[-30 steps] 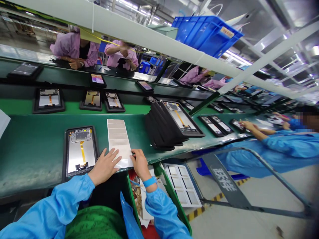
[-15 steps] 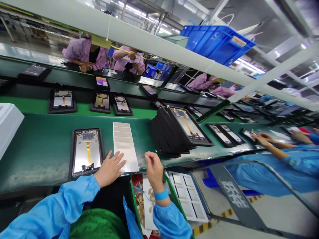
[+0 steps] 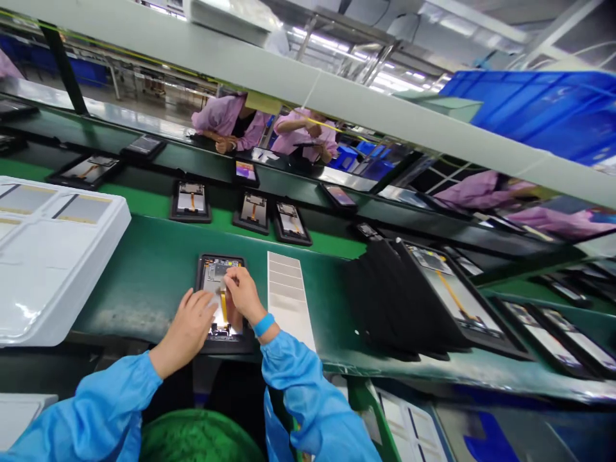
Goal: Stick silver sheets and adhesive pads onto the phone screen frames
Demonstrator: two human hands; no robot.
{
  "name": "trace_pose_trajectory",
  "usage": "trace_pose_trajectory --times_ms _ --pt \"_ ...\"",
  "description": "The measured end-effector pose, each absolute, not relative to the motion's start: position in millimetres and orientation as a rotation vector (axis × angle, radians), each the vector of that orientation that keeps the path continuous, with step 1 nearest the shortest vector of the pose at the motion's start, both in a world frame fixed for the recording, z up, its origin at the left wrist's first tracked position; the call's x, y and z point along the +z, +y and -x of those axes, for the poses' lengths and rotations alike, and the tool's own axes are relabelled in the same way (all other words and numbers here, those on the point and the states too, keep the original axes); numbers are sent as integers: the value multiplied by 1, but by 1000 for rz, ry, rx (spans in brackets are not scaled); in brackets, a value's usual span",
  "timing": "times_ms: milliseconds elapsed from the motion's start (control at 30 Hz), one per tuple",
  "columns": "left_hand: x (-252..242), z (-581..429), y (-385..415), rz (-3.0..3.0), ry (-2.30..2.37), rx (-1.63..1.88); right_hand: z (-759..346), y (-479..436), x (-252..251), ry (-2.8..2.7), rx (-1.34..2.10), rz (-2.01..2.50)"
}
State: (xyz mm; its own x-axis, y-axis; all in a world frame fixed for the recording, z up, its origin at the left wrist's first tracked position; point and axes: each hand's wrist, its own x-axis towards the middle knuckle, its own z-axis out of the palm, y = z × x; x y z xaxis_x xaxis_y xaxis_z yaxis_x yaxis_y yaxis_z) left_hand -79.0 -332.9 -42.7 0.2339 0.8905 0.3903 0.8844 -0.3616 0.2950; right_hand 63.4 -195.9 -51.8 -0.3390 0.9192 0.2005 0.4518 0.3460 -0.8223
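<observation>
An opened tablet in a black tray [image 3: 212,266] lies on the green bench in front of me, its metal back and orange flex cable showing. My left hand [image 3: 185,330] rests on the tray's lower left part, fingers bent down onto it. My right hand [image 3: 242,295], with a blue wrist strap, is over the tablet's middle, thumb and fingers pinched together on something too small to name. A white sheet of grey strips [image 3: 289,295] lies just right of the tray.
A white moulded tray [image 3: 48,256] sits on the bench at left. A stack of black trays [image 3: 409,301] with an opened tablet leans at right. More tablets ride the green conveyor [image 3: 332,244] behind. People in pink sit opposite. A blue crate [image 3: 539,109] stands overhead.
My view swung left. My right hand left the sheet's edge and moved left onto the tablet. My left hand shifted from the sheet onto the tray.
</observation>
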Motion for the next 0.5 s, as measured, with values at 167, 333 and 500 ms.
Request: trace_pose_trajectory --times_ms 167,333,500 --pt "-54 101 -310 -2391 1897 831 -47 -188 -68 -1955 811 1284" --pt "-56 102 -299 -2388 1910 812 -43 -192 -69 -1966 744 1347" --pt "-58 99 -291 -2444 1901 718 -40 -196 -66 -1982 696 1388"
